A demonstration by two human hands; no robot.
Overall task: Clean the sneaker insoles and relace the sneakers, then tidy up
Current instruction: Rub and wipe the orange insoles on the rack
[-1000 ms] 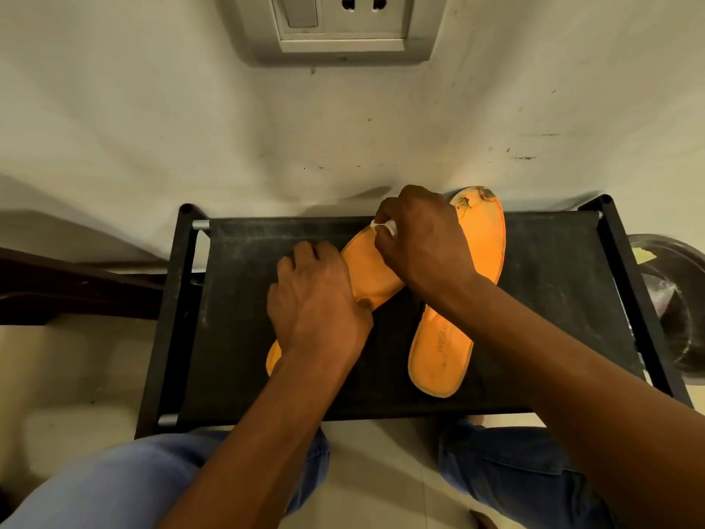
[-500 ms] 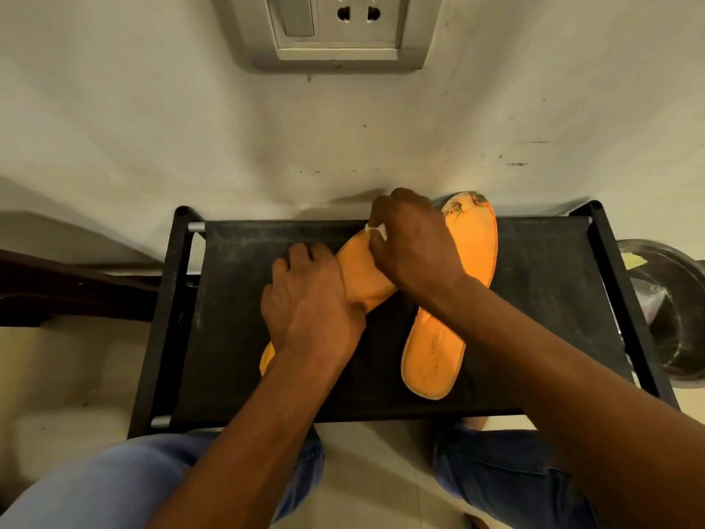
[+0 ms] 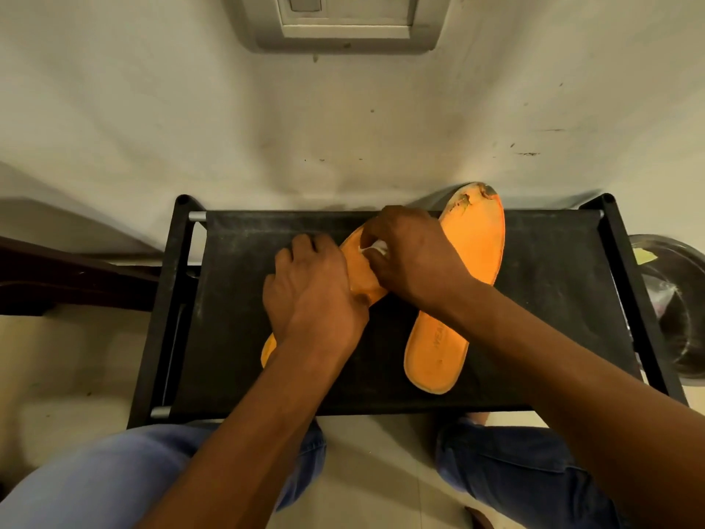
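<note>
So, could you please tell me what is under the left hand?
The left hand presses on an orange insole lying on the black rack. It covers the insole's middle; only both ends show.

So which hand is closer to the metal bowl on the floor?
The right hand. It works over the insoles, nearer the metal bowl at the rack's right end. The left hand presses an insole farther left.

Two orange insoles (image 3: 454,299) (image 3: 360,269), two hands (image 3: 313,292) (image 3: 416,253), one black rack (image 3: 229,299), one white wipe (image 3: 377,246).
</note>
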